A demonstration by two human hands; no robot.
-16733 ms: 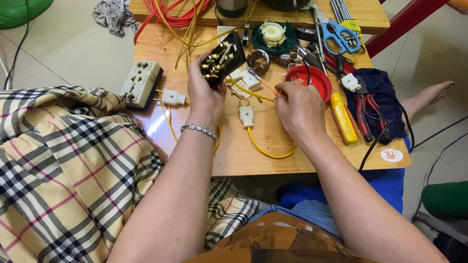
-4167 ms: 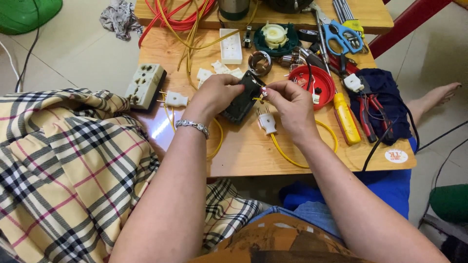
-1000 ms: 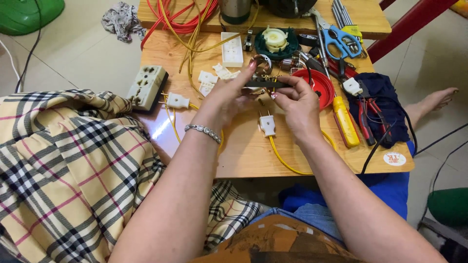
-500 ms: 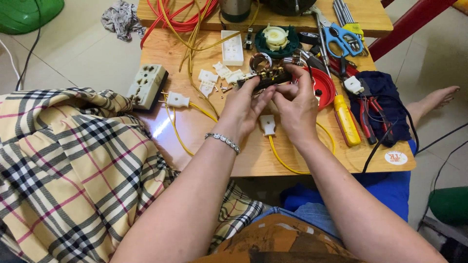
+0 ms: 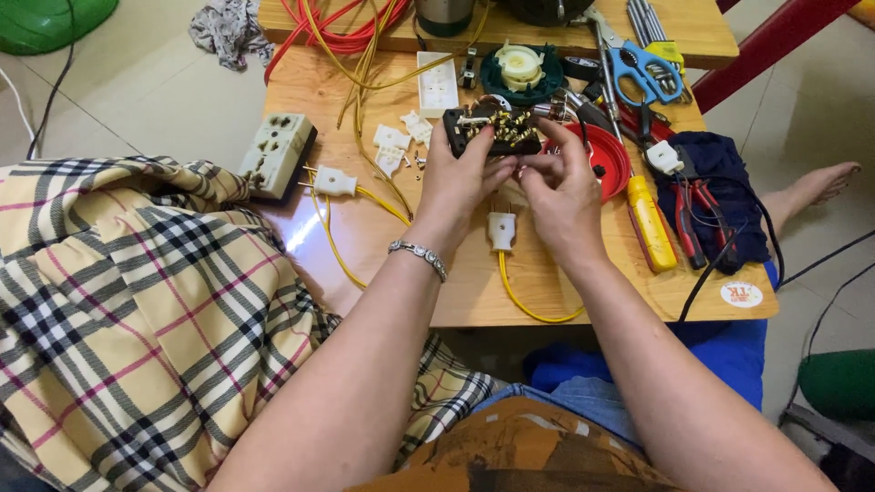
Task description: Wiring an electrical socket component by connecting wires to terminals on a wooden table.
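Note:
My left hand (image 5: 458, 175) grips a black socket body (image 5: 492, 132) with brass contacts facing up, held above the wooden table (image 5: 474, 282). My right hand (image 5: 563, 191) sits just right of it, fingertips pinched at the brass contacts on its lower right edge. Below the hands a white plug (image 5: 501, 229) on a yellow cable (image 5: 529, 305) lies on the table. A second white plug (image 5: 334, 181) with yellow cable lies to the left.
A scorched cream socket block (image 5: 276, 153), white plastic pieces (image 5: 394, 146), a red lid (image 5: 602, 155), a yellow-handled screwdriver (image 5: 653, 224), red pliers (image 5: 689, 210), blue scissors (image 5: 642, 71), a green reel (image 5: 521, 71) and red and yellow wires (image 5: 355, 36) crowd the table. A checked cloth (image 5: 137, 310) lies left.
Both hands have lifted the black socket body farther from me, turning it brass side up; the right fingers now work at its lower right edge.

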